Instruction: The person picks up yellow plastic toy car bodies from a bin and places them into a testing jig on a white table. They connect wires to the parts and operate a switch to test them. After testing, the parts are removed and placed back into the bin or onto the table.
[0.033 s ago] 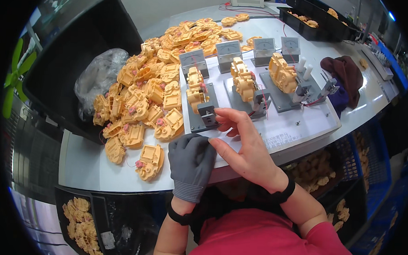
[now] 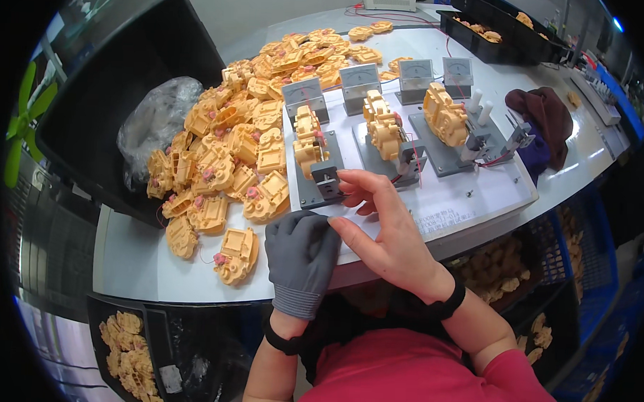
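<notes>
My left hand (image 2: 302,253), in a grey knit glove, rests curled by the board's front left corner; its palm and fingertips are hidden. My bare right hand (image 2: 391,239) is open, thumb and forefinger apart, its fingertips by the grey end block (image 2: 328,180) of the leftmost test fixture. In that fixture stands a yellow plastic gearbox housing (image 2: 308,142) with a pink part. Two more fixtures to the right hold a middle housing (image 2: 385,125) and a right housing (image 2: 444,114). Small analog meters (image 2: 360,87) stand behind them. Nearest my left hand lies a loose housing (image 2: 236,257).
A heap of yellow housings (image 2: 217,155) covers the table's left side. Beyond it a tilted black bin (image 2: 121,73) holds a clear plastic bag (image 2: 158,117). Dark cloth (image 2: 545,120) lies at right, black trays (image 2: 494,44) at the far right. Bins of parts (image 2: 129,350) sit below.
</notes>
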`<state>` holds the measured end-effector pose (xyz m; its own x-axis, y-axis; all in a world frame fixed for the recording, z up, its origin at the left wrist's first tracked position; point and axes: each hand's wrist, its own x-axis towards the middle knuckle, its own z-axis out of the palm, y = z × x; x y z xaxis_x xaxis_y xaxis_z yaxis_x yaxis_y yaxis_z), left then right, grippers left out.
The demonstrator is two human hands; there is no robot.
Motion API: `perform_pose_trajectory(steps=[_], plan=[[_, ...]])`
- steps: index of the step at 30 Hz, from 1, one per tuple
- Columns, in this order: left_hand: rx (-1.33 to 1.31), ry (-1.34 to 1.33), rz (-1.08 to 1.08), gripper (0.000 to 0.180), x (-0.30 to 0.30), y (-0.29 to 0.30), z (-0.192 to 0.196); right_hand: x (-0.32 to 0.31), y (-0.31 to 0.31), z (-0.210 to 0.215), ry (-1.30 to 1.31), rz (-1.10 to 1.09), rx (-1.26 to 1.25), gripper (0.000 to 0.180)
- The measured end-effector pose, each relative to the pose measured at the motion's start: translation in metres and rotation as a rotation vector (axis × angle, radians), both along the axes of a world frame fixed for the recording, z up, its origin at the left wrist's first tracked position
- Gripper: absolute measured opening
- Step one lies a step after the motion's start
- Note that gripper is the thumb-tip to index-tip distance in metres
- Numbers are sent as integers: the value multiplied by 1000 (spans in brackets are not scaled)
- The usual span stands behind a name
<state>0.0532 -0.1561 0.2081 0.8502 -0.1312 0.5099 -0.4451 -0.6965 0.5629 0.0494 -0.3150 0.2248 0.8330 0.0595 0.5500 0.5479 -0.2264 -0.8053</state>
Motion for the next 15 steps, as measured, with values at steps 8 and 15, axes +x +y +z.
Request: perform_pose_trajectory(steps=[8, 15], plan=[[-20, -2, 11, 15, -4, -1, -3, -1, -3, -1, 89, 58, 30, 57], [-55, -23, -43, 17, -2, 0, -7, 3, -1, 4, 64, 76, 16, 55]])
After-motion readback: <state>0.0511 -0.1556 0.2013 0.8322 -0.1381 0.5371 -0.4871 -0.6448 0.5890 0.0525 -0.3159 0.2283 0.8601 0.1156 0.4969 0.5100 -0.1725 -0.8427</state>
